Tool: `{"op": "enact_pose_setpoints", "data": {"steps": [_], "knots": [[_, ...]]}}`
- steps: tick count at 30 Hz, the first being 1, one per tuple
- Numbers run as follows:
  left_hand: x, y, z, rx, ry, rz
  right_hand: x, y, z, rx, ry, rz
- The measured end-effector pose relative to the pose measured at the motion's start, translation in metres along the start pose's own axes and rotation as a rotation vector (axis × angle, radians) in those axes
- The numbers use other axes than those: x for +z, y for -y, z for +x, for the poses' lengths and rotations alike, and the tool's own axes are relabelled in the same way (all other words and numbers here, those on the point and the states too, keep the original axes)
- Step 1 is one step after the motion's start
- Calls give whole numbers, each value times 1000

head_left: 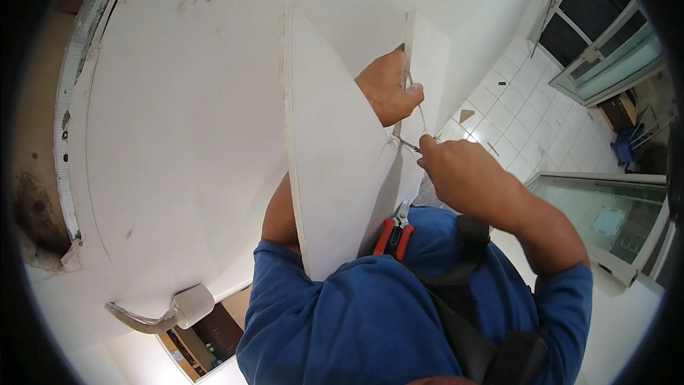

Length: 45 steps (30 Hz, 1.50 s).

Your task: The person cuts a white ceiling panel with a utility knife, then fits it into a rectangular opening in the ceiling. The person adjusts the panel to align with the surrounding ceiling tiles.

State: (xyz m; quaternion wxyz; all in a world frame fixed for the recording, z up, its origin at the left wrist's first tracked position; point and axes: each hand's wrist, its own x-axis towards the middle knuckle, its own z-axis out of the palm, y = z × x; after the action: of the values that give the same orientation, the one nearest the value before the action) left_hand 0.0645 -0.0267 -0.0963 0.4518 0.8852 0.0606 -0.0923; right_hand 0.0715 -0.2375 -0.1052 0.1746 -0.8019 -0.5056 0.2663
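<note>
My left arm passes behind a tall white board. Beyond it, my left hand is closed at the edge of a second white board, its fingers partly hidden. A thin pale wire runs from beside the left thumb down toward my right hand. That hand pinches a thin dark pointed tool, its tip close to the second board's lower edge; its exact kind is too small to tell. Wire strippers with red handles rest, jaws up, against my blue shirt.
A broad white plaster surface fills the left, with a metal-edged opening at its rim. A curved light-coloured fitting sticks out at lower left. Right are a tiled floor with scattered scraps, a glass door and a blue object.
</note>
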Motion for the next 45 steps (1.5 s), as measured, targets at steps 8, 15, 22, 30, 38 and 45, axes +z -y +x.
{"op": "enact_pose_setpoints", "data": {"steps": [8,15,22,30,38,45], "knots": [[-5,2,6,61,-51,157,16,-13,24,-46,-14,4],[-4,20,-5,-49,-94,-37,94,-30,29,-34,-326,297],[-3,1,-10,-34,-88,52,37,-6,1,66,-117,149],[-1,-5,-4,-65,-32,103,21,-7,-5,22,-73,52],[1,-8,-1,-41,-18,172,20,-17,18,-71,-9,-48],[-4,12,-5,-43,-93,97,64,-26,25,-24,-138,107]]}}
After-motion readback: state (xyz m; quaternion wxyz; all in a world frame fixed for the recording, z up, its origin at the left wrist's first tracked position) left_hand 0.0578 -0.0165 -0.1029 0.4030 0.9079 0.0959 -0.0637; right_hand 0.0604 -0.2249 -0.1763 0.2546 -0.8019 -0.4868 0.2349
